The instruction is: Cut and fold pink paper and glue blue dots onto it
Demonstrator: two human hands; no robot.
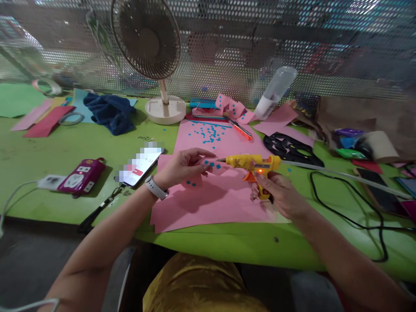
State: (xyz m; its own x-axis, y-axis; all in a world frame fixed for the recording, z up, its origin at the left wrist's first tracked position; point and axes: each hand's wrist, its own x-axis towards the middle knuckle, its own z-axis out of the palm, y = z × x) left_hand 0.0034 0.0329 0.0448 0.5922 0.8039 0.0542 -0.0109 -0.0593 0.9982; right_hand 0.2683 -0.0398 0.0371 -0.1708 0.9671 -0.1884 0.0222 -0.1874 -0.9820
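My right hand (281, 195) grips the handle of a yellow glue gun (250, 164) with an orange trigger, its nozzle pointing left. A long glue stick (341, 174) trails from its back. My left hand (182, 167), a grey watch on its wrist, pinches a small pink paper piece (194, 180) with blue squares on it, just left of the nozzle. Both hover over a large pink paper sheet (211, 199) on the green table (227, 242).
A phone (139, 167), a pink power strip (81, 175), a desk fan (149, 47), a blue cloth (110, 113), tiny blue squares (208, 132), an orange cutter (240, 129), a black cutout (289, 149), a black cable (344, 208), a plastic bottle (274, 92) and scattered paper.
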